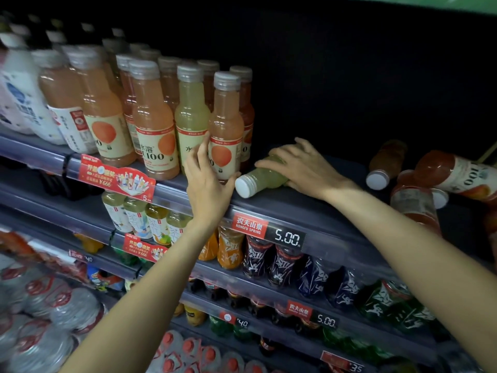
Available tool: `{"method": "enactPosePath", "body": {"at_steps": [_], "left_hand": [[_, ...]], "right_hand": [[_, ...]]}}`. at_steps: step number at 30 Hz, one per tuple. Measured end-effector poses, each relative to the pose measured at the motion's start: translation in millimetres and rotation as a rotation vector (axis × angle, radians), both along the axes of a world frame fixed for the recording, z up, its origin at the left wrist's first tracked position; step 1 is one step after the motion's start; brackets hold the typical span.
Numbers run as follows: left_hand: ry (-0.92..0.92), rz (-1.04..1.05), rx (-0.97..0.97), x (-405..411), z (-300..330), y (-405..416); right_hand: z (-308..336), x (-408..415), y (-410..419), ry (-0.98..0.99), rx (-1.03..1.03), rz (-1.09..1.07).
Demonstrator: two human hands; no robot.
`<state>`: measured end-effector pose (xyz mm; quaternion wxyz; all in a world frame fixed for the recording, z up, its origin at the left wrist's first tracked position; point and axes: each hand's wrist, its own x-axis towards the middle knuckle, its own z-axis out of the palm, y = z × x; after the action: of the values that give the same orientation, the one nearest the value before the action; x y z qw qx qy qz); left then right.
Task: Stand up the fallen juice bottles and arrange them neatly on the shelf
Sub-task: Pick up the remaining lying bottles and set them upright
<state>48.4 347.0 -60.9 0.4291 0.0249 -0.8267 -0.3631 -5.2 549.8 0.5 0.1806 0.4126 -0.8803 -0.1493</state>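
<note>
My right hand [298, 165] gripped the fallen pale-green plastic juice bottle [262, 179], lying near the dark shelf's [309, 208] front edge. My left hand [207, 179] rested, fingers straight, against the upright orange bottle [226, 125] ending the row. Several orange bottles [430, 179] lay toppled toward the right end, so much remained.

Pale orange juice is seen in the upright clear plastic bottle with a cream label printed with an orange disc [225, 135]. Yellow-green juice is seen in the fallen clear bottle with a white cap [262, 179]. White digits are shown on the black-and-red price tag [269, 232].
</note>
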Motion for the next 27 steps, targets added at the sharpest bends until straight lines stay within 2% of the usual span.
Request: {"method": "enactPosePath", "body": {"at_steps": [3, 7, 11, 13, 16, 23, 27], "left_hand": [[0.007, -0.011, -0.003, 0, -2, -3], [-0.014, -0.017, 0.001, 1, 0, -3], [-0.011, -0.016, 0.006, 1, 2, -3], [-0.004, -0.009, 0.012, 1, 3, -5], [0.006, 0.001, 0.016, 1, 1, -3], [-0.001, 0.016, 0.041, 3, 2, 0], [0.002, 0.011, 0.02, 2, 1, -2]], "right_hand": [[-7, -1, 5, -0.006, -0.151, 0.001], [12, 5, 3, -0.136, -0.531, -0.063], [28, -3, -7, -0.509, -1.013, -0.112], [25, -8, -17, -0.654, -1.182, -0.114], [22, -14, -26, -0.669, -1.274, -0.176], [26, -32, -25, -0.588, -1.216, -0.281], [15, -41, -44, -0.483, -1.313, -0.336]]}}
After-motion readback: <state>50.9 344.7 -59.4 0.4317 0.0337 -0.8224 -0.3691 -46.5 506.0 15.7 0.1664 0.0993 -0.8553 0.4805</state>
